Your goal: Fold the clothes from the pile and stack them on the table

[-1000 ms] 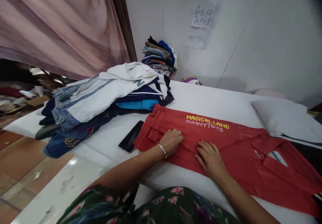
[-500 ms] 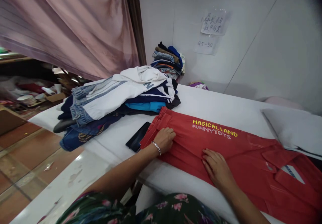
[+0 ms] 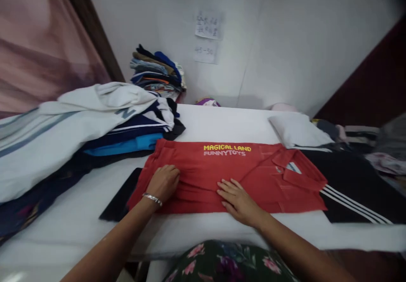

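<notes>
Head view, near to far. Foreground: floral garment point(image 3: 228, 265) of the wearer at bottom edge; both bare forearms reach fwd onto a white table point(image 3: 222, 123). Left hand point(image 3: 163, 182), w/ a silver bracelet point(image 3: 152, 198) at the wrist, rests knuckles-up on the left end of a red polo shirt point(image 3: 253, 176), fingers curled loosely under, pressing the cloth, nothing gripped. Right hand point(image 3: 238, 199) lies flat, fingers extended and slightly spread, palm down on the shirt's near edge, approx. mid-length; not grasping. Shirt is folded lengthwise, lying across the table centre, collar at the right end, yellow/white lettering "MAGICAL LAND FUNNYTOYS" on the far half. Under its left end: a dark flat object point(image 3: 119, 201), partly covered. Right: black garment w/ white stripes point(image 3: 352, 193), touching the shirt's collar end; beyond it a white folded cloth point(image 3: 298, 132). Left: loose heap of clothes point(image 3: 76, 125), white jacket on top. Far, against the wall: neat stack of folded clothes point(image 3: 157, 72); two paper notes point(image 3: 207, 24) on the wall; pink curtain point(image 3: 38, 49) upper left.
</notes>
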Demonstrator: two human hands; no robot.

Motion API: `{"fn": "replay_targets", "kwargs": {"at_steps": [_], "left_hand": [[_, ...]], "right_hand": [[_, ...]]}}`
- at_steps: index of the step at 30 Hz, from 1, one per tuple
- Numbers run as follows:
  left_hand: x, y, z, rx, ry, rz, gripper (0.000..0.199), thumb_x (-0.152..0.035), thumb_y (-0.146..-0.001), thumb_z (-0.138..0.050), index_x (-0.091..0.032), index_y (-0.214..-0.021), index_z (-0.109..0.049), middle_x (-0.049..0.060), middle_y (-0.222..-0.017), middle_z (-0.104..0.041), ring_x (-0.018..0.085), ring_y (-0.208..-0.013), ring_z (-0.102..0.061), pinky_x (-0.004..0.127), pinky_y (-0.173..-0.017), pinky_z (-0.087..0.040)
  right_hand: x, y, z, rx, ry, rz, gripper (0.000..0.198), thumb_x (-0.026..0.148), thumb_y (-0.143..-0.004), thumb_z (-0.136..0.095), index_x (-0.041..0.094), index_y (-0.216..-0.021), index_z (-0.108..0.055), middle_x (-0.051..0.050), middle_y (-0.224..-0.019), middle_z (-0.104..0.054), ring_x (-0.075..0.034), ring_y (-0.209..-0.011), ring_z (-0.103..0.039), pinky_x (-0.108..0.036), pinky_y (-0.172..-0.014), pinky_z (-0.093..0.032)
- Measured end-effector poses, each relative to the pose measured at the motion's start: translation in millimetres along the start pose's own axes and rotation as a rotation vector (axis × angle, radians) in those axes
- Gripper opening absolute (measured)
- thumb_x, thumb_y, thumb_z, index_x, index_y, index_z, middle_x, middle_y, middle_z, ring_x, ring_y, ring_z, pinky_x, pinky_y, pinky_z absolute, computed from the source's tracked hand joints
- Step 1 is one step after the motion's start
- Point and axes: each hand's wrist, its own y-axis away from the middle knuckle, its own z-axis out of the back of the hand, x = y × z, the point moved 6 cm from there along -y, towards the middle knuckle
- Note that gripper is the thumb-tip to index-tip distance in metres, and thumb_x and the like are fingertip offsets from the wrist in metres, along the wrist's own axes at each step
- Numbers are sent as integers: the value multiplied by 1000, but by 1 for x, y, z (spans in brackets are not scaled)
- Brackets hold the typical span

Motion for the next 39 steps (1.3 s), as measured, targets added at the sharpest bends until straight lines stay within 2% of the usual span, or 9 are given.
{"fn": "replay_targets", "kwargs": {"at_steps": [6, 11, 16, 20, 26, 30, 34, 36, 39], "left_hand": [[10, -18, -1, -6, 12, -26, 29, -26, -89, -40, -18, -80, -66, 9, -87, -66, 23, -82, -60, 37, -75, -45], [10, -35, -10, -43, 14, -13, 36, -33, -87, -43, -16, -109, -66, 14, -126, -60, 28, -116, -54, 41, -94, -43], [11, -34, -30, -51, -43, 4, 46, -37, -88, -39, -15, -122, -61, 14, -135, -56, 30, -125, -49, 46, -102, -37], [9, -29, -32, -111, -82, -31, 48, -38, -89, -34, -14, -122, -61, 15, -134, -56, 31, -126, -49, 46, -103, -36], [7, -29, -29, -131, -86, -23, 48, -36, -89, -34, -14, -122, -61, 15, -134, -57, 31, -125, -50, 47, -103, -36], [7, -29, -31, -130, -103, -32, 50, -37, -90, -33, -12, -123, -61, 16, -133, -57, 31, -125, -49, 47, -103, -35], [8, -28, -33, -147, -108, -45, 51, -39, -90, -32, -12, -123, -61, 15, -134, -56, 31, -125, -49, 47, -102, -36], [9, -28, -33, -158, -99, -46, 51, -39, -90, -31, -12, -122, -61, 16, -134, -57, 32, -125, -50, 48, -102, -36], [9, -28, -32, -160, -85, -38, 51, -39, -90, -32, -13, -122, -61, 16, -133, -57, 32, -124, -50, 49, -102, -36]], "right_hand": [[-53, 1, 41, -61, 9, -162, 39, 29, -94, -46, 22, -130, -56, -9, -142, -48, -22, -136, -37, -50, -114, -23], [-114, -1, 60, -57, 80, -396, 49, 37, -93, -46, 18, -138, -47, -13, -150, -35, -27, -141, -26, -53, -114, -20], [-147, 3, 62, -93, -29, -403, 44, 42, -92, -47, 20, -128, -58, -9, -140, -51, -24, -132, -43, -46, -112, -30], [-207, 19, 100, -271, 43, -723, 36, 27, -93, -41, 22, -120, -64, -3, -127, -63, -17, -117, -57, -31, -101, -42], [-286, 44, 155, -330, 203, -1088, 41, 19, -91, -36, 11, -123, -61, -14, -124, -63, -22, -116, -57, -28, -96, -41], [-311, 46, 159, -239, 217, -1195, 34, 16, -88, -45, 9, -114, -67, -16, -107, -70, -22, -105, -63, -27, -88, -45], [-327, 42, 155, -104, 195, -1251, 26, 31, -92, -55, 11, -101, -68, -9, -92, -71, -17, -87, -67, -34, -83, -51], [-332, 40, 155, -61, 205, -1265, 29, 38, -92, -55, 12, -100, -66, -6, -92, -70, -16, -84, -67, -36, -81, -52], [-334, 37, 157, -60, 269, -1265, 24, 29, -92, -54, 11, -103, -66, -12, -103, -69, -20, -95, -66, -35, -84, -50]]}}
